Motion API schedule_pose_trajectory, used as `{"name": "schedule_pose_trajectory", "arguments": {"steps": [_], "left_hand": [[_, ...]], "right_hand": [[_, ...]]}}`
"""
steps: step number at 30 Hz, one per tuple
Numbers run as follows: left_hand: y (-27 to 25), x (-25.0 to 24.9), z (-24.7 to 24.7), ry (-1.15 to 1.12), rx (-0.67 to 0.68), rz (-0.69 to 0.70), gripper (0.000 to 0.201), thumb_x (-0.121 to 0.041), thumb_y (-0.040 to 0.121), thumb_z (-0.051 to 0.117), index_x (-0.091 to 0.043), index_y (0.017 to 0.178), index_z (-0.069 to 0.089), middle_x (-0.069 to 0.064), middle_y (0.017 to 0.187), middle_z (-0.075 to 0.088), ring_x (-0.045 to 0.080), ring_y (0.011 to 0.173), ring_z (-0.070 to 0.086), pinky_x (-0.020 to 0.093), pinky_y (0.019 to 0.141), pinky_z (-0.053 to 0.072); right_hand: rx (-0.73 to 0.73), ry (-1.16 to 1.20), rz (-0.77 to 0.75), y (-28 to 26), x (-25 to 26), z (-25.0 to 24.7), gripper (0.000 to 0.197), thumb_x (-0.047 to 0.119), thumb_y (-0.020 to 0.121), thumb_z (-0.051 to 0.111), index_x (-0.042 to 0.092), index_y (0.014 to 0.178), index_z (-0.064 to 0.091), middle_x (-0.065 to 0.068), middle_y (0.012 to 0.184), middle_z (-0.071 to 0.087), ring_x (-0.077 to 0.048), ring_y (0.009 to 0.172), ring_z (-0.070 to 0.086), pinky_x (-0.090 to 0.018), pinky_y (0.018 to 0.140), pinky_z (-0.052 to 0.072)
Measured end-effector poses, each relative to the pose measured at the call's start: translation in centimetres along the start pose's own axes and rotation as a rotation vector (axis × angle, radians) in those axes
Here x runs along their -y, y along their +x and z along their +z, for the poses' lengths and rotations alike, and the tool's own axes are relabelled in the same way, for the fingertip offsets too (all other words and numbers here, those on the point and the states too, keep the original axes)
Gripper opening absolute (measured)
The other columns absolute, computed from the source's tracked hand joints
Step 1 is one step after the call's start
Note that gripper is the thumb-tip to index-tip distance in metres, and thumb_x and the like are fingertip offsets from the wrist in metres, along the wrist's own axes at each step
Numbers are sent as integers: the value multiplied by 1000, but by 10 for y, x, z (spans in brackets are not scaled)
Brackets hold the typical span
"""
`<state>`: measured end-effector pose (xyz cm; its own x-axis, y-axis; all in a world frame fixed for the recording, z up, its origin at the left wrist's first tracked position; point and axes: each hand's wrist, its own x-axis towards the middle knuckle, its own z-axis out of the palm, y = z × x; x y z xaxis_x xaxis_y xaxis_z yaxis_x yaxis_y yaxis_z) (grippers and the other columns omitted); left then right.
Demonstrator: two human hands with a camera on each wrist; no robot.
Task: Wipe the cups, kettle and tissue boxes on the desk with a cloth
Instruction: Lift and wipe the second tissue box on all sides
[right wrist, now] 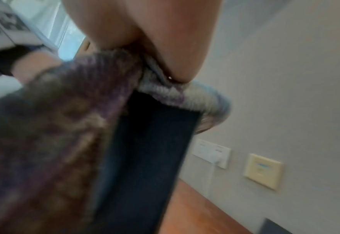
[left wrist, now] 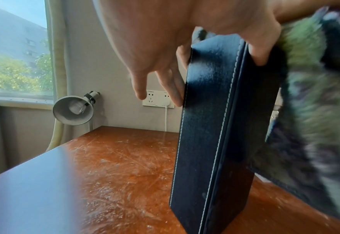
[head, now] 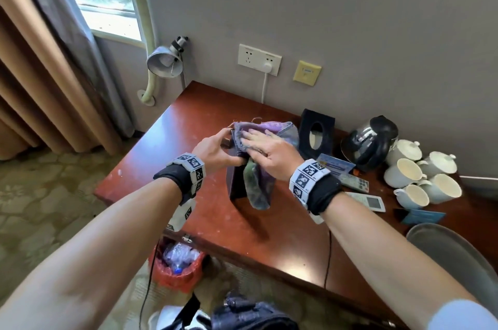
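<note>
The right hand (head: 262, 152) lay flat with fingers spread, pressing a purple and green cloth (head: 258, 165) onto the top of a dark tissue box (left wrist: 211, 126); the left hand (head: 215, 150) gripped that box at its upper end, thumb on the near face and fingers down the far face; the box stood on end near the middle of the red-brown desk (head: 188, 195), long axis upright, white stitching running up its edge; the cloth hung down its right side. A second dark tissue box (head: 316, 135) stood behind by the wall, its oval opening facing the camera; to the right were the kettle (head: 372, 141), white cups (head: 420, 184), and two remote controls (head: 361, 192); writing on a blue card (head: 336, 164) was too small to read.
</note>
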<state>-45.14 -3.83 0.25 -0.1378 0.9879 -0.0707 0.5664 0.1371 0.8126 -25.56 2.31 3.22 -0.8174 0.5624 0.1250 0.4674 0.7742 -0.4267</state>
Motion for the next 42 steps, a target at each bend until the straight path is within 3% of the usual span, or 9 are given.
{"name": "schedule_pose_trajectory", "arguments": {"steps": [5,10,13,19,23,27,31,35,42], "left_hand": [[1,2,3,-5,6,-44,92,-69,47,79,-37,129,51,-6,113,68,17,105,65,40,95,53],[-1,-2,1,16,5,-10,90,-53,51,75,-29,134,51,-3,110,71,19,100,67,39,92,54],[-3,0,-1,2,23,7,85,-47,57,85,-28,133,52,-5,110,70,16,102,67,38,95,53],[-4,-2,4,24,12,-58,100,-73,46,74,-33,133,49,-4,117,67,18,107,64,39,97,52],[-7,-1,8,0,-26,-22,90,-63,48,73,-29,130,53,-3,115,70,17,105,66,37,95,53],[-9,-1,6,24,-33,-20,75,-40,65,85,-29,132,53,-5,113,69,14,106,65,32,96,51],[-9,-2,7,23,-32,-49,72,-50,61,88,-34,121,50,-6,107,67,17,99,65,34,92,53],[-16,-5,19,-1,-63,-50,70,-51,60,87,-35,115,46,-8,101,66,19,95,65,36,88,54],[-16,-10,16,47,-32,-74,84,-64,43,70,-35,118,44,-5,105,70,22,98,67,39,89,54]], "right_hand": [[-157,23,261,-15,-26,-16,37,19,102,49,15,138,56,-1,151,43,-14,146,30,-29,122,10],[-137,1,28,-4,27,19,42,25,99,46,11,137,56,-4,148,48,-16,144,34,-31,120,7],[-81,-46,6,-11,12,12,46,28,98,41,14,140,53,-1,151,44,-13,145,31,-30,121,7],[-237,21,262,-27,-21,-6,37,17,103,46,13,138,56,-1,151,45,-14,145,32,-27,121,10],[-249,-34,121,-11,21,21,43,24,97,43,10,134,60,-6,145,52,-21,141,41,-34,118,18],[-162,-8,72,-11,23,22,43,24,100,43,14,140,53,-2,151,44,-15,145,32,-29,120,10],[-215,45,299,-16,-24,-4,37,16,102,46,12,138,56,-4,151,44,-21,144,35,-33,121,17],[-214,60,502,-5,-24,-17,38,26,103,44,21,140,55,4,153,42,-18,142,38,-29,117,22],[-88,-4,156,-1,26,4,40,17,102,47,11,142,50,-3,153,42,-15,145,32,-23,118,14]]}}
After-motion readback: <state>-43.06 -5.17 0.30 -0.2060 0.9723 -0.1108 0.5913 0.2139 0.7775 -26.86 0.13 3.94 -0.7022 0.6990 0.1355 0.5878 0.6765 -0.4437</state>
